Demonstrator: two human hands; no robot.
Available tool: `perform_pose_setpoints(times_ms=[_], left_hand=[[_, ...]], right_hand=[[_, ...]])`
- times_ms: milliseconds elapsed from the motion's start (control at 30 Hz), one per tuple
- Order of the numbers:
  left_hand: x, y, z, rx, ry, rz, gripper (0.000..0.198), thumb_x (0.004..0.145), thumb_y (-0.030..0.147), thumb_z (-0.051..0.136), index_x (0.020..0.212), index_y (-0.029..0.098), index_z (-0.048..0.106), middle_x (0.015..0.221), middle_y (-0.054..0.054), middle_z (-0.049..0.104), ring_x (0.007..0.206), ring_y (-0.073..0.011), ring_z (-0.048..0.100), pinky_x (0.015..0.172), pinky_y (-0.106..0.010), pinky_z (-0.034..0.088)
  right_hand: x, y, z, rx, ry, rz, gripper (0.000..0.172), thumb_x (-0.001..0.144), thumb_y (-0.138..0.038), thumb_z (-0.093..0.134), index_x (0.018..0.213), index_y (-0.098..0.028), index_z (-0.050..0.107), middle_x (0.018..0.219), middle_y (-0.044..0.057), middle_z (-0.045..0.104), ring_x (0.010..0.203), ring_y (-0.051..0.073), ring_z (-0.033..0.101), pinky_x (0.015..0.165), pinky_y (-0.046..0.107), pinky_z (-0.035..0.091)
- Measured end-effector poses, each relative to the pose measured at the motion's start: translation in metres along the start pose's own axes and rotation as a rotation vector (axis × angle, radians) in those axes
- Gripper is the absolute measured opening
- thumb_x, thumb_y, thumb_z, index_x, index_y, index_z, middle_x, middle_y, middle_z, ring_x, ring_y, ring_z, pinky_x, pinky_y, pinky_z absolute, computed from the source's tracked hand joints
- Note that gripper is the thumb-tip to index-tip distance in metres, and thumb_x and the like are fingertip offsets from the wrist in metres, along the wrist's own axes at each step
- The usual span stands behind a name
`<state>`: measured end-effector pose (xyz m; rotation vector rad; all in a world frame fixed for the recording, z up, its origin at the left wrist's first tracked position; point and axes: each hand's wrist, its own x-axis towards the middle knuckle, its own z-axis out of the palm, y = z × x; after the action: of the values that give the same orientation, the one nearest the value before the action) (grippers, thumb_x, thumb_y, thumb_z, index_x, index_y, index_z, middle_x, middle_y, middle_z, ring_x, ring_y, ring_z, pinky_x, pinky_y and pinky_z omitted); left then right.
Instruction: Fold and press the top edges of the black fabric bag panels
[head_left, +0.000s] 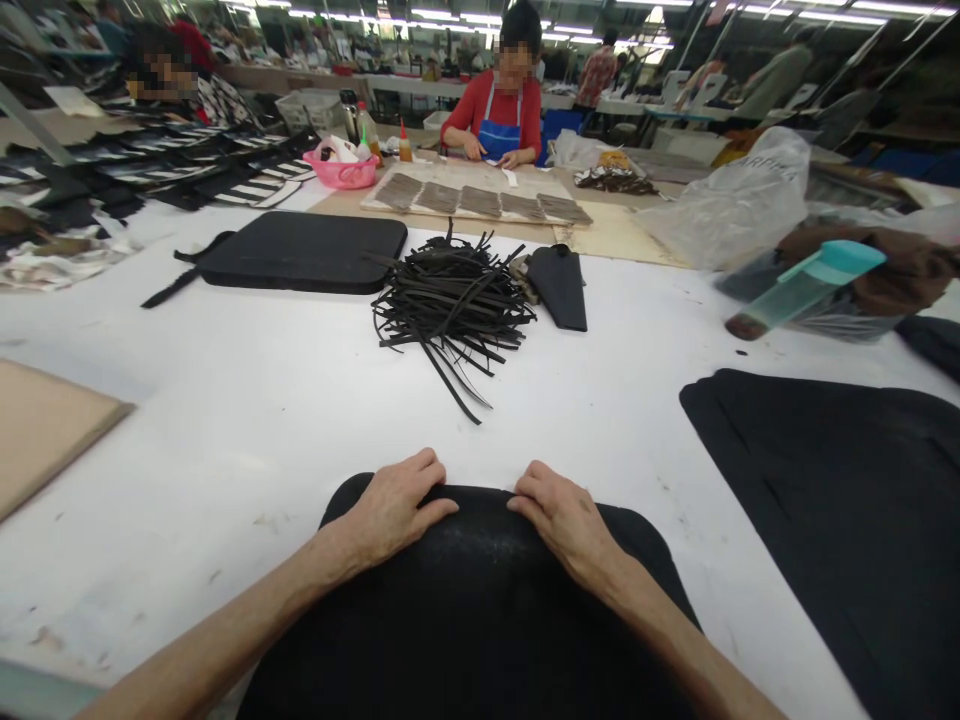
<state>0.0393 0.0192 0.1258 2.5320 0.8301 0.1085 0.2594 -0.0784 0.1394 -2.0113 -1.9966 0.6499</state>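
Observation:
A large black padded piece (472,610) with rounded corners lies on the white table (247,420) right in front of me. My left hand (394,505) rests on its far edge, fingers curled over the rim. My right hand (559,515) grips the same far edge a little to the right, fingers bent over it. Both forearms lie across the piece.
A pile of thin black strips (454,300) lies beyond my hands, with a black pad (300,250) to its left and a small black piece (561,285) to its right. Black sheet (840,520) at right, tan board (45,425) at left. A person in red works opposite.

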Motion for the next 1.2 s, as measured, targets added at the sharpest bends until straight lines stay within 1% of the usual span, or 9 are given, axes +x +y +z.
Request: perform_pose_setpoints(times_ms=[100,267,467,600,733,867,1000,1133,1200], left_hand=[[0.004,-0.004,0.003,0.042,-0.040,0.006,0.018,0.091,0.031,0.043,0.079,0.019,0.050,0.079,0.001,0.052,0.071,-0.0144,0.051,0.064,-0.025,0.038],[0.014,-0.007,-0.001,0.066,0.049,-0.093,0.021,0.092,0.029,0.041,0.077,0.018,0.051,0.077,0.000,0.052,0.068,-0.0139,0.051,0.062,-0.024,0.037],[0.013,-0.015,-0.002,-0.151,0.036,-0.103,0.025,0.088,0.034,0.045,0.070,0.019,0.051,0.068,0.002,0.054,0.067,-0.0140,0.051,0.061,-0.022,0.037],[0.013,-0.014,0.000,-0.169,0.064,-0.119,0.028,0.087,0.037,0.042,0.069,0.019,0.052,0.069,0.000,0.056,0.067,-0.0151,0.051,0.062,-0.024,0.038],[0.011,-0.009,-0.007,-0.166,0.059,-0.143,0.029,0.087,0.038,0.039,0.071,0.020,0.055,0.073,-0.001,0.059,0.070,-0.0166,0.054,0.065,-0.025,0.039],[-0.001,-0.015,-0.015,-0.176,0.021,-0.186,0.032,0.087,0.042,0.037,0.079,0.022,0.060,0.078,-0.001,0.063,0.074,-0.0180,0.057,0.069,-0.026,0.042],[-0.025,-0.038,-0.022,-0.155,0.003,-0.320,0.037,0.077,0.053,0.049,0.096,0.025,0.062,0.097,-0.001,0.067,0.091,-0.0230,0.060,0.080,-0.028,0.044],[-0.048,-0.060,-0.027,-0.179,-0.100,-0.456,0.038,0.072,0.055,0.054,0.093,0.025,0.064,0.091,-0.001,0.069,0.086,-0.0253,0.062,0.073,-0.029,0.049],[-0.057,-0.065,-0.025,-0.237,-0.082,-0.501,0.036,0.069,0.055,0.057,0.089,0.026,0.066,0.088,0.000,0.070,0.085,-0.0252,0.064,0.071,-0.028,0.051]], right_hand=[[0.004,0.001,0.003,0.001,0.088,-0.019,0.021,0.092,-0.027,0.044,0.073,-0.021,0.053,0.085,-0.002,0.055,0.072,0.012,0.053,0.066,0.023,0.037],[0.018,0.006,0.009,-0.091,0.184,-0.012,0.022,0.093,-0.032,0.041,0.079,-0.022,0.055,0.084,-0.001,0.058,0.071,0.014,0.055,0.064,0.024,0.037],[0.013,0.020,-0.008,0.020,-0.034,0.022,0.026,0.089,-0.042,0.046,0.077,-0.024,0.060,0.061,-0.004,0.058,0.062,0.014,0.054,0.061,0.025,0.034],[-0.008,0.039,-0.035,0.157,-0.173,0.109,0.023,0.084,-0.044,0.052,0.079,-0.025,0.062,0.066,-0.004,0.060,0.064,0.015,0.054,0.059,0.025,0.034],[-0.034,0.063,-0.052,0.108,-0.176,0.236,0.013,0.079,-0.036,0.057,0.075,-0.025,0.063,0.069,-0.003,0.061,0.068,0.017,0.054,0.061,0.026,0.035],[-0.054,0.075,-0.048,0.098,-0.077,0.247,0.015,0.080,-0.036,0.054,0.077,-0.024,0.061,0.079,-0.001,0.061,0.076,0.017,0.055,0.066,0.027,0.037],[-0.059,0.071,-0.035,0.029,0.018,0.228,0.011,0.081,-0.032,0.056,0.076,-0.022,0.058,0.079,-0.002,0.057,0.077,0.016,0.054,0.069,0.027,0.037],[-0.061,0.066,-0.029,-0.059,0.080,0.230,0.014,0.084,-0.028,0.050,0.073,-0.021,0.055,0.079,-0.001,0.055,0.074,0.015,0.053,0.068,0.027,0.037],[-0.066,0.069,-0.030,-0.026,0.101,0.287,0.013,0.084,-0.032,0.050,0.079,-0.022,0.057,0.082,0.000,0.057,0.076,0.016,0.053,0.069,0.027,0.037]])
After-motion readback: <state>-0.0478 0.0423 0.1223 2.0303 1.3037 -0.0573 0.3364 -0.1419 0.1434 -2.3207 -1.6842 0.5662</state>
